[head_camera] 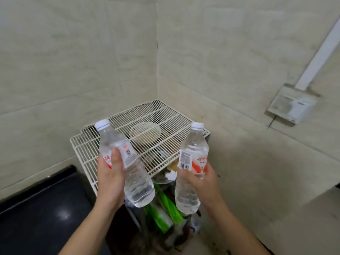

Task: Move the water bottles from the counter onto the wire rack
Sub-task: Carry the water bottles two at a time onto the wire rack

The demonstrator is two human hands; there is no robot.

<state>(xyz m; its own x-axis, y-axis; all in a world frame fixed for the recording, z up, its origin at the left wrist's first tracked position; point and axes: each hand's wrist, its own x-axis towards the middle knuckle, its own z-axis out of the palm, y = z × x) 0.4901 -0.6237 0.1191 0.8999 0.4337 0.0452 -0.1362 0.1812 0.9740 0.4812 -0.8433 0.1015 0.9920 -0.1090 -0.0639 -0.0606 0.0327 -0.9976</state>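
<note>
— Clear plastic in both fists! Your left hand (110, 173) wraps round the left bottle (140, 188) at its red-and-white label, thumb lying up the front. The bottle leans, white cap tipped up and away to your left.

— And your right hand (204, 179) grips the right bottle (186, 196) at the label too, from behind, with the fingers curled round the far side. That one stands nearly upright, cap on top.

— Both bottles are in the air, touching nothing but your hands. They hang well apart from each other, one on each side of the view.

— Look where they hang: right in front of the wire rack (147, 115). Your left bottle crosses its near-left part in this view, and your right bottle sits beside its near-right corner.

— The rack is cream-white and lies flat, tucked into the corner where two pale tiled walls meet. Through the wires you can see a round pale disc (145, 132) underneath.

— The black desk (46, 208) is down at your left, glossy, running up beside the rack's left side, lower than the rack top.

— Below the rack's near edge, between your forearms, there are green packets (165, 208) among a jumble too cluttered to tell apart.

— Off on your right-hand wall, a grimy socket box (292, 105) sits near the rack's height, with a white conduit (320, 50) running up from it.
</note>
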